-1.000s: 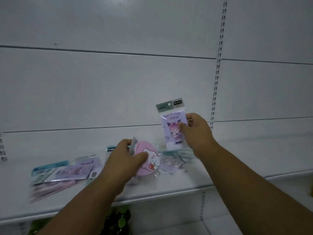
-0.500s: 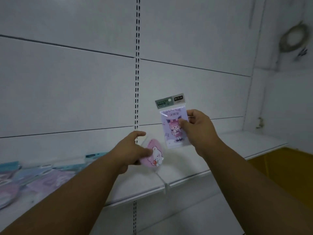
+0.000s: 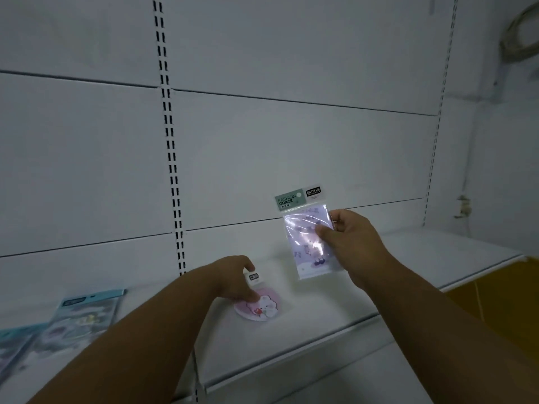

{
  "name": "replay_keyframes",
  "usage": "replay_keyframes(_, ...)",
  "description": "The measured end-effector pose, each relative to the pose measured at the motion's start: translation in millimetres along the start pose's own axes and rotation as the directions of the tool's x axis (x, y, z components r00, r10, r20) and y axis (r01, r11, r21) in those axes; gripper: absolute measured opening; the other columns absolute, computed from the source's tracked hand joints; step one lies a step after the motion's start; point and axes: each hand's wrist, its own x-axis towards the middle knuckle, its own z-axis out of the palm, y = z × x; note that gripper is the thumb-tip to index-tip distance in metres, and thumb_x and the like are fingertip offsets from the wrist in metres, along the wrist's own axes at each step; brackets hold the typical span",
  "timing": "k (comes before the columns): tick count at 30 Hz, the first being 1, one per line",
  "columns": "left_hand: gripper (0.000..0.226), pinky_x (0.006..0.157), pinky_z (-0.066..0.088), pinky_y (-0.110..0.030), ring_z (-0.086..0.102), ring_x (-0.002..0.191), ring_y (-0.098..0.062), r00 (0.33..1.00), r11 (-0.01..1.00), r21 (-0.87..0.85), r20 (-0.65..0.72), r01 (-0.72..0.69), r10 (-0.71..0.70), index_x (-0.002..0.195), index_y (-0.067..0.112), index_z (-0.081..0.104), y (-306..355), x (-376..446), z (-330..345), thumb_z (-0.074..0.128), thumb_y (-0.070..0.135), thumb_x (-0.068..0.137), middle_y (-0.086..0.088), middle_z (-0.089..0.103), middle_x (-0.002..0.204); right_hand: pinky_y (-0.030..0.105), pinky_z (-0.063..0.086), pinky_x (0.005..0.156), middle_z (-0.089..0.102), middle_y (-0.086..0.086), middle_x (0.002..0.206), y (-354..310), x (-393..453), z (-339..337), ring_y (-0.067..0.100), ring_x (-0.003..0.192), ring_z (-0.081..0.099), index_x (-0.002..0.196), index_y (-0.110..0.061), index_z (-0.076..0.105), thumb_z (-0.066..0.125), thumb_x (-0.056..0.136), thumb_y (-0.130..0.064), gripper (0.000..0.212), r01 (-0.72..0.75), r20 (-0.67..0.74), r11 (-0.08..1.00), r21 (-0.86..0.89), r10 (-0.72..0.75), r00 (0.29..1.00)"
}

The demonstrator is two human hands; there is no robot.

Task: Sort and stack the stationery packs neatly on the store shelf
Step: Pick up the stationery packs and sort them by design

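My left hand (image 3: 233,282) grips a round pink pack (image 3: 259,309) with a white bear on it, and the pack lies flat on the white shelf (image 3: 335,301). My right hand (image 3: 350,243) holds a rectangular purple pack (image 3: 306,237) with a green "Fashion Grace" header upright above the shelf, to the right of the pink pack; glare hides most of its picture. Several blue and purple packs (image 3: 84,313) lie loosely at the shelf's left end.
A slotted upright (image 3: 172,158) runs down the white back panel behind my left hand, and a second one (image 3: 437,118) stands at the right. Beyond the shelf's right end a yellow surface (image 3: 504,293) shows. A coiled cable (image 3: 522,33) hangs on the wall at top right.
The view has swung right, so the loose packs now sit at the far left. My left hand lowered the pink pack onto the shelf. My right hand tilted the purple pack and brought it lower.
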Motion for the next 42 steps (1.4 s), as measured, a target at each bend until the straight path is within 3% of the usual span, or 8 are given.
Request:
replay_keyframes(7, 0.063, 0.092, 0.046, -0.032, 0.055, 0.108, -0.019, 0.998, 0.981, 0.18, 0.008, -0.068, 0.067, 0.128, 0.026, 0.054, 10.4, 19.4, -16.2, 0.077, 0.05, 0.074, -0.002, 0.057, 0.126, 0.04, 0.06, 0.072, 0.075, 0.0, 0.08, 12.9, 29.4, -4.4, 0.02, 0.073, 0.072, 0.085, -0.02, 0.07, 0.067, 0.084, -0.022, 0.004, -0.044, 0.031, 0.995, -0.085, 0.046, 0.998)
replay_keyframes(9, 0.041, 0.085, 0.049, -0.031, 0.061, 0.099, -0.017, 0.984, 0.984, -0.122, -0.142, -0.129, 0.112, 0.12, 0.026, 0.06, 26.9, 23.8, -20.4, 0.069, 0.044, 0.084, 0.0, 0.064, 0.114, 0.037, 0.061, 0.066, 0.075, 0.0, 0.079, 18.4, 35.8, -11.2, 0.018, 0.068, 0.073, 0.087, -0.018, 0.072, 0.066, 0.086, -0.019, 0.006, -0.05, 0.049, 0.995, -0.091, 0.055, 0.997)
replay_keyframes(12, 0.023, 0.075, 0.057, -0.038, 0.072, 0.078, -0.018, 0.984, 0.682, -0.715, -0.17, -0.156, 0.047, 0.108, 0.02, 0.062, 67.4, 37.5, -17.3, 0.062, 0.037, 0.092, -0.007, 0.073, 0.1, 0.039, 0.059, 0.067, 0.075, 0.007, 0.079, 32.3, 45.5, -19.8, 0.024, 0.071, 0.072, 0.08, -0.014, 0.072, 0.062, 0.085, -0.012, 0.011, -0.071, 0.102, 0.985, -0.156, 0.087, 0.991)
replay_keyframes(15, 0.019, 0.061, 0.057, -0.032, 0.071, 0.066, -0.019, 0.981, 0.555, -0.821, -0.188, -0.137, -0.036, 0.104, 0.007, 0.063, 99.2, 65.3, -5.7, 0.066, 0.02, 0.091, -0.014, 0.076, 0.088, 0.033, 0.061, 0.062, 0.074, 0.004, 0.08, 46.6, 62.7, -36.2, 0.02, 0.07, 0.072, 0.076, -0.019, 0.07, 0.058, 0.087, -0.007, 0.019, -0.096, 0.194, 0.971, -0.22, 0.14, 0.971)
replay_keyframes(22, 0.015, 0.045, 0.056, -0.027, 0.072, 0.054, -0.02, 0.976, 0.804, -0.595, -0.169, 0.011, -0.138, 0.084, 0.001, 0.062, 140.6, 131.0, 45.9, 0.075, 0.009, 0.082, -0.016, 0.074, 0.068, 0.021, 0.036, 0.048, 0.051, 0.0, 0.06, 115.4, 109.2, -67.9, 0.013, 0.055, 0.051, 0.065, -0.015, 0.055, 0.069, 0.081, -0.023, 0.023, 0.079, 0.283, 0.745, -0.663, 0.151, 0.947)
replay_keyframes(27, 0.023, 0.059, 0.052, -0.027, 0.07, 0.067, -0.019, 0.965, 0.986, -0.106, -0.216, 0.126, -0.146, 0.077, 0.014, 0.06, 142.8, 156.5, 68.6, 0.081, 0.024, 0.073, -0.008, 0.071, 0.083, 0.023, 0.037, 0.06, 0.049, -0.004, 0.068, 147.0, 124.4, -62.4, 0.015, 0.069, 0.051, 0.073, -0.019, 0.05, 0.07, 0.079, -0.028, 0.024, 0.242, 0.394, 0.643, -0.727, 0.102, 0.913)
replay_keyframes(33, 0.046, 0.077, 0.047, -0.032, 0.053, 0.089, -0.02, 0.919, 0.984, 0.105, -0.383, 0.143, -0.092, 0.111, 0.02, 0.053, 136.3, 145.4, 71.1, 0.073, 0.044, 0.077, -0.004, 0.06, 0.11, 0.037, 0.05, 0.084, 0.056, 0.008, 0.114, 112.6, 122.3, -55.2, 0.026, 0.1, 0.056, 0.118, -0.016, 0.056, 0.065, 0.083, -0.04, 0.044, 0.47, 0.418, 0.573, -0.672, -0.231, 0.879)
replay_keyframes(42, 0.035, 0.078, 0.048, -0.029, 0.057, 0.088, -0.015, 0.816, 0.937, 0.112, -0.533, 0.331, -0.224, 0.106, 0.025, 0.059, 31.8, -13.8, 4.3, 0.062, 0.052, 0.083, 0.003, 0.064, 0.104, 0.04, 0.046, 0.089, 0.053, 0.008, 0.121, -32.5, 49.9, 48.3, 0.026, 0.106, 0.051, 0.127, -0.02, 0.048, 0.06, 0.085, -0.044, 0.051, 0.784, 0.542, 0.488, -0.383, -0.569, 0.619)
